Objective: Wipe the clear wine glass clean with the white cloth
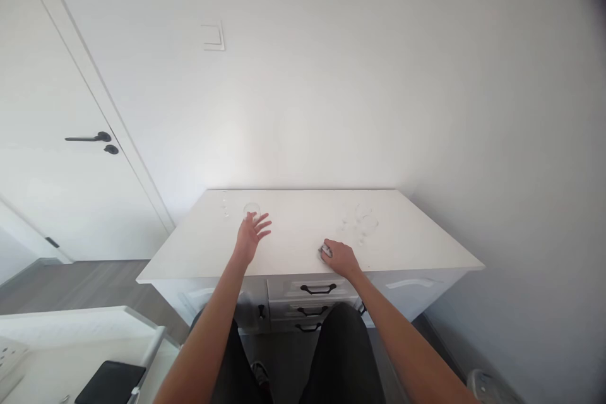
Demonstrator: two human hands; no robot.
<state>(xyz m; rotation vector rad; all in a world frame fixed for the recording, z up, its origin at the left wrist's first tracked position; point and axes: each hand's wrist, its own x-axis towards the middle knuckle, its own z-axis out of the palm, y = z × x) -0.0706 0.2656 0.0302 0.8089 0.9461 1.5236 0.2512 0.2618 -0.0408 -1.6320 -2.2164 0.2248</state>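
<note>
Right hand (339, 257) rested on the white desk (293, 246) near its front edge, fingers curled around a small grey object (326, 250). Left hand (250, 233) hovered farther back, fingers spread and holding nothing, just short of a clear glass (252, 210). More glasses (362, 222) stood behind the right hand.

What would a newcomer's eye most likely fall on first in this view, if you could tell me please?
Probably the two bare arms stretched over the white dresser top: the left hand spreads open beside a clear glass near the back left, while the right hand closes on a small grey object near the front edge. Next come the black drawer handles below and the dark door handle at left.
</note>
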